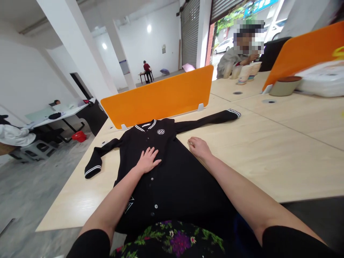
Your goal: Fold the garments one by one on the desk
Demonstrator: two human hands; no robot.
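A black jacket (172, 172) with white-striped collar and cuffs lies face up on the light wooden table (268, 157), sleeves spread to both sides and white buttons down its front. My left hand (147, 160) rests flat on its chest, fingers spread. My right hand (198, 147) sits at the jacket's right edge, under the right sleeve, fingers curled down against the cloth. Whether it grips the fabric is unclear.
An orange divider (158, 96) stands behind the jacket's collar, and another orange divider (303, 50) is at the far right. A person (236, 57) sits at the far table end by stacked cups (247, 73). A bowl (285, 86) and white bags (322, 79) lie at right.
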